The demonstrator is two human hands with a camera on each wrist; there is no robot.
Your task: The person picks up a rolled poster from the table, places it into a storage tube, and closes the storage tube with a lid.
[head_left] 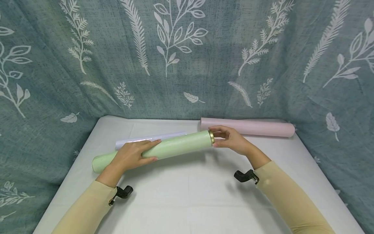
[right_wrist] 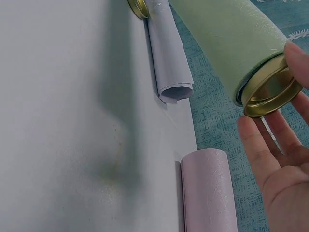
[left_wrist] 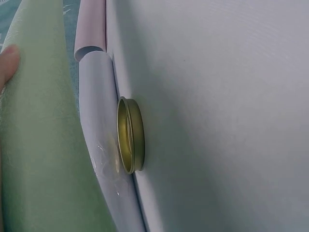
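A long light-green tube (head_left: 187, 144) is held slanting over the table, its right end higher in the head view. My left hand (head_left: 131, 154) grips it left of its middle, thumb and fingers on opposite sides. At the right end, my right hand (head_left: 230, 139) holds a gold metal cap (right_wrist: 270, 89) by its rim with thumb and fingertips. The right wrist view shows the cap partly in the tube's mouth, with a dark gap at the edge. A second gold cap (left_wrist: 131, 135) stands on edge on the table, hidden in the head view.
A rolled lavender sheet (right_wrist: 169, 53) with clear tape lies behind the green tube. Farther back on the right, a pink tube (head_left: 248, 127) lies along the rear edge of the white table (head_left: 190, 195). A patterned teal curtain (head_left: 187, 87) hangs close behind the table.
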